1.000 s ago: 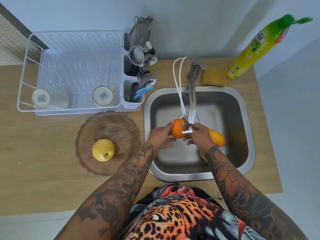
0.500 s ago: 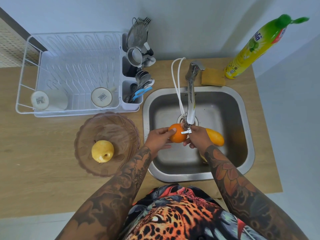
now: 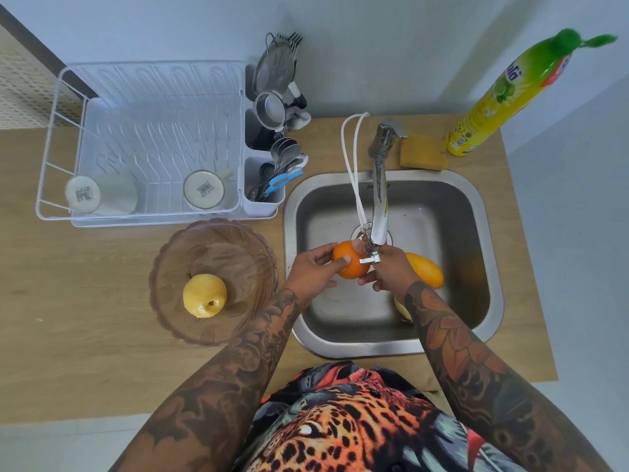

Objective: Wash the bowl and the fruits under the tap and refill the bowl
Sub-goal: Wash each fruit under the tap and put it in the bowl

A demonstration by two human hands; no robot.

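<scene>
Counter (image 3: 85, 335): a steel sink (image 3: 490, 267) is set into it on the right.
Dish rack (image 3: 143, 97): placed behind the bowl, with two mugs laid in it.
Bowl (image 3: 238, 240): stood left of the sink; one yellow fruit (image 3: 204, 295) is held inside.
Tap (image 3: 379, 199): reached over the basin.
Orange (image 3: 349, 267): held under the spout, above the basin.
Left hand (image 3: 311, 270): curled round the orange.
Right hand (image 3: 391, 267): fingers bent against the orange's other side; probably gripped, though partly hidden.
Mango (image 3: 427, 272): left in the sink behind the right hand.

No lettering reads clearly, even on the yellow bottle (image 3: 503, 93).
</scene>
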